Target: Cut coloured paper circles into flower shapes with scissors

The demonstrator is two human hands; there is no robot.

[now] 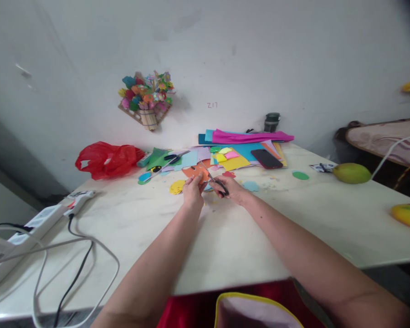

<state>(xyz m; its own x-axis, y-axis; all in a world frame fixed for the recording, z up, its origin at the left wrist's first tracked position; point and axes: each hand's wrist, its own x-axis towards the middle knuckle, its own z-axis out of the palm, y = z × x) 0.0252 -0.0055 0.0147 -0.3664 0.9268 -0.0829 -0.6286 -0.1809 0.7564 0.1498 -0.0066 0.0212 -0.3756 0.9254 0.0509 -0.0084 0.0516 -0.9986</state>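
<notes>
My left hand (192, 190) pinches a small orange paper piece (201, 174) above the white table (225, 237). My right hand (233, 189) grips black-handled scissors (214, 180), whose blades point up and left into the orange paper. Cut paper shapes lie around the hands: a yellow one (176, 187) to the left, a light blue one (250, 186) to the right and a red one (228, 174) just behind.
A pile of coloured paper sheets (239, 152) with a dark phone (266, 158) lies behind. A red plastic bag (105, 159) sits far left, a power strip (51, 214) with cables at near left. A green mango (351, 173) and green paper disc (299, 175) lie right. Paper flowers (146, 96) hang on the wall.
</notes>
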